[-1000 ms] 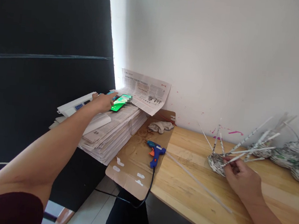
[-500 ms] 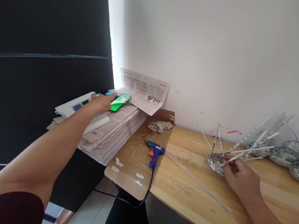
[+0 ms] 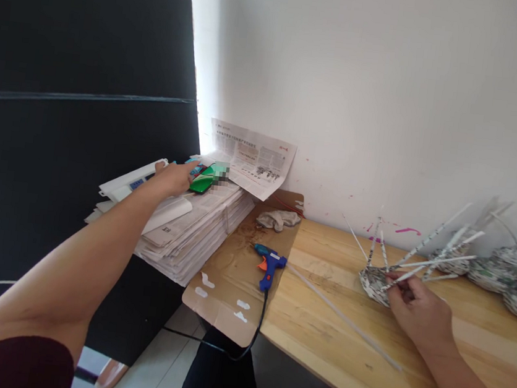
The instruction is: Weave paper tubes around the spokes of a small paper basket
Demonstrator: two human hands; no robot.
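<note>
Reaches across a white power strip [image 3: 122, 183] with the left hand [image 3: 174, 179], with index finger stretched out just beside a green-screened phone [image 3: 201, 180] on a stack of newspapers [image 3: 187, 245], and with too little of the other fingers showing to tell their grip. Has a blue glue gun [image 3: 270, 269] lying farther right on brown cardboard [image 3: 223, 277], with its glue stick [image 3: 342, 316] jutting over the wooden worktop [image 3: 326, 251]. Pinches the rim of a small woven paper basket [image 3: 372, 283] there, between thumb and fingers of the right hand [image 3: 420, 312], near more woven baskets [image 3: 492, 274] by the wall [image 3: 366, 106].
</note>
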